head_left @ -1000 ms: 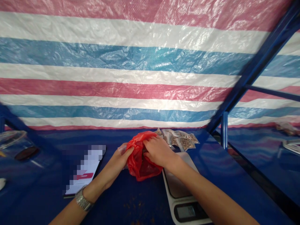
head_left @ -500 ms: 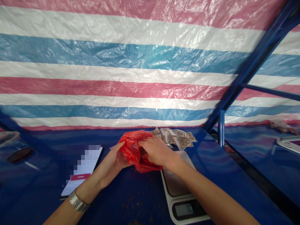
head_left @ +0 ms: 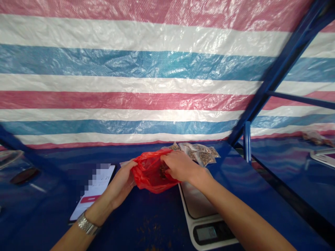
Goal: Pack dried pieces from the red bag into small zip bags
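A red plastic bag (head_left: 154,179) is spread wide at its mouth, in the middle of the head view. My left hand (head_left: 125,181) pinches its left rim, with a metal watch on the wrist. My right hand (head_left: 181,165) is at the bag's right side, its fingers curled inside the mouth around a small clear packet of brown bits (head_left: 163,171), partly hidden. Under my right forearm lies a kitchen scale (head_left: 195,202) with a lit display. Several clear packets of brown pieces (head_left: 204,157) lie behind the scale.
A phone (head_left: 91,195) lies left of my left wrist. Brown crumbs dot the blue table (head_left: 157,216). A clear container (head_left: 23,170) stands far left. A blue metal frame (head_left: 264,94) slants at right, before a striped sheet (head_left: 131,101). Another white device (head_left: 324,157) is far right.
The bag's mouth has widened, and more of its inside and the brown bits show. My right hand has shifted slightly right and up. The camera view has moved slightly.
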Motion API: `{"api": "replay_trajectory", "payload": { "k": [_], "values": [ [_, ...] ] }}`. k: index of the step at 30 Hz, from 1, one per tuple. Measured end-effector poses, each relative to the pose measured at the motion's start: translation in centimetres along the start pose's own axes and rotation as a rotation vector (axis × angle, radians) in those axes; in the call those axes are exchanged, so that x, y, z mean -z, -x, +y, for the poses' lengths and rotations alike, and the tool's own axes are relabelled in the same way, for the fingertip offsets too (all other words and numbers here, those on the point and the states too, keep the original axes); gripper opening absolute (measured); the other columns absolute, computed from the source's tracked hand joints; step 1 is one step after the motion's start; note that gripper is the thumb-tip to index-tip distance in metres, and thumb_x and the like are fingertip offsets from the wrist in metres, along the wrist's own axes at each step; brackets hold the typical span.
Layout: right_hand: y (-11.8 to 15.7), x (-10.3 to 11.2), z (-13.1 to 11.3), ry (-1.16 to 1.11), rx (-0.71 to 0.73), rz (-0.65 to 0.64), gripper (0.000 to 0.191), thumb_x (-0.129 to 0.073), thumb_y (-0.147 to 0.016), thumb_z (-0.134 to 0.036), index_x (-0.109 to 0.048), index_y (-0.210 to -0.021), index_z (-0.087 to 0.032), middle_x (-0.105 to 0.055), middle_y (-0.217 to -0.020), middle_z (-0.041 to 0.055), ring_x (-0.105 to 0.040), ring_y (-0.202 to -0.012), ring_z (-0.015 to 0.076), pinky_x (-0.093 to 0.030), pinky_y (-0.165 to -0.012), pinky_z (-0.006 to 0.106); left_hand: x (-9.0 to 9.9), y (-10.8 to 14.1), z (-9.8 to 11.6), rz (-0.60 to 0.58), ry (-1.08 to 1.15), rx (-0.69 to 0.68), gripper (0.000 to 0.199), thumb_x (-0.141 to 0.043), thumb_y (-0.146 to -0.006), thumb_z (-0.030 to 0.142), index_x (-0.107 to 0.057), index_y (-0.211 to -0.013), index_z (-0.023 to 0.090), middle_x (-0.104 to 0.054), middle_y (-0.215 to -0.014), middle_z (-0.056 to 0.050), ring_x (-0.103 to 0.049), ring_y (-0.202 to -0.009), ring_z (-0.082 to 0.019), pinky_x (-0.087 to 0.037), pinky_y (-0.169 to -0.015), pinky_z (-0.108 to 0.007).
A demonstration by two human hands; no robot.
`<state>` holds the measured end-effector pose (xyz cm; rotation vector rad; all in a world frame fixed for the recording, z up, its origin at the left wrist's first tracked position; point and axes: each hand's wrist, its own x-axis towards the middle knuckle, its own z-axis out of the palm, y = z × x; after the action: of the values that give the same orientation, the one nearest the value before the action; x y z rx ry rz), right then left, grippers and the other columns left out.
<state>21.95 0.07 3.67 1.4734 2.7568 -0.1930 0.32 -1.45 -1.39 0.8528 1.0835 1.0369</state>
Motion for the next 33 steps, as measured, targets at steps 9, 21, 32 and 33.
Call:
{"api": "replay_trajectory", "payload": {
  "k": [9,21,32,33],
  "values": [
    [-0.3,-0.4,0.7,-0.145,0.111,0.117,0.014,-0.067,-0.090,-0.015,-0.071,-0.103,-0.017,-0.077,-0.109,0.0098,-0.068,-0.107,0.0255,-0.044,-0.094,0.034,0.1,0.3,0.2,-0.063,0.067,0.061,0.035,-0.072,-0.081,0.033,-0.073,-0.112,0.019,-0.081,-0.100,-0.006,-0.075,-0.085,-0.024,-0.053,-0.068,-0.029],
    [1.3,1.5,-1.7,-0.161,0.151,0.009,0.009,-0.063,-0.094,-0.019,-0.065,-0.102,-0.017,-0.075,-0.102,0.0095,-0.066,-0.100,0.0252,-0.043,-0.092,0.035,-0.4,0.6,0.3,-0.006,0.005,-0.032,0.042,-0.077,-0.073,0.022,-0.072,-0.114,0.018,-0.080,-0.103,-0.006,-0.074,-0.088,-0.023,-0.055,-0.076,-0.030],
    [1.4,1.2,-1.1,-0.011,-0.020,-0.180,0.032,-0.061,-0.079,-0.002,-0.072,-0.108,-0.011,-0.080,-0.107,0.0169,-0.073,-0.108,0.0306,-0.043,-0.106,0.039,-0.1,0.6,0.9,0.176,-0.028,-0.200,0.032,-0.072,-0.066,0.023,-0.074,-0.097,0.017,-0.076,-0.085,0.000,-0.068,-0.072,-0.017,-0.050,-0.066,-0.025],
    [1.4,1.2,-1.2,-0.010,-0.027,-0.187,0.031,-0.061,-0.079,-0.002,-0.073,-0.107,-0.011,-0.080,-0.107,0.0166,-0.073,-0.108,0.0302,-0.043,-0.107,0.039,-0.1,0.6,0.9,0.176,-0.049,-0.215,0.029,-0.071,-0.067,0.023,-0.074,-0.095,0.017,-0.075,-0.084,0.000,-0.067,-0.072,-0.017,-0.050,-0.066,-0.026]
  ]
}}
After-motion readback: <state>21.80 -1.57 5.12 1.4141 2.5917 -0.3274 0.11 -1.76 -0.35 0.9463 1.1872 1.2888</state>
